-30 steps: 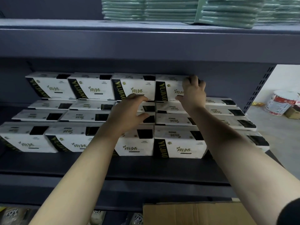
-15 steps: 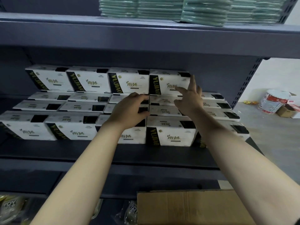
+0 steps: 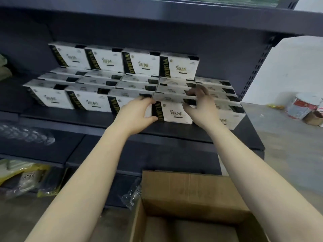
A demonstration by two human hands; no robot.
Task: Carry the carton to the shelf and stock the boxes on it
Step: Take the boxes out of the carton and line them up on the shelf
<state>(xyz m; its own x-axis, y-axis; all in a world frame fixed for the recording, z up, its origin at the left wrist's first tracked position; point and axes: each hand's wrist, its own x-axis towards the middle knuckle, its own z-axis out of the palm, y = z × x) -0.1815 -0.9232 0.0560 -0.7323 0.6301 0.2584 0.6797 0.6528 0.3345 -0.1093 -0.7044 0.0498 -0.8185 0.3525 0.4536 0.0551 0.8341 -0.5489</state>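
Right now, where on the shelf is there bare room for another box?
Free: atop the right stack, beside the top row; the narrow shelf strip before the front row. Crowded: mid-front, where left hand and right hand grip a box.

Both hands are on one white box [image 3: 174, 111] in the front row, pretty much dead centre of the frame. The left hand [image 3: 136, 116] grips its left end, fingers on the top edge, thumb down by the bottom corner. The right hand [image 3: 202, 105] curls over the top right, thumb on the front face. More boxes [image 3: 139, 65] fill the dark shelf [image 3: 87, 117] behind and to the left. An open brown carton [image 3: 188, 189] sits at bottom centre, with a paint bucket [image 3: 300, 105] at far right.
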